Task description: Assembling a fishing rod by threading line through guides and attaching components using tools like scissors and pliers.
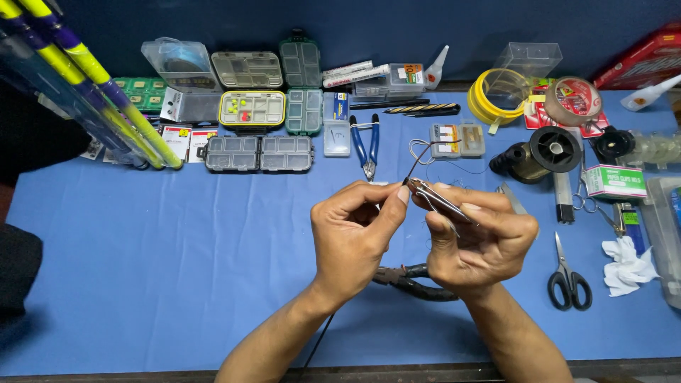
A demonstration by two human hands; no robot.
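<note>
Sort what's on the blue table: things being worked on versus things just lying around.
In use: left hand; right hand; small metal clipper; looped wire.

Lying about: black scissors; blue-handled pliers; grey compartment boxes; yellow cord coil; white tissue.

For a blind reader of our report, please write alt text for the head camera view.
Two bare hands meet over a blue table: the right hand holds a small metal tool gripping a thin wire loop, and the left hand pinches beside it. Tackle boxes, blue pliers and black scissors lie around.
</note>
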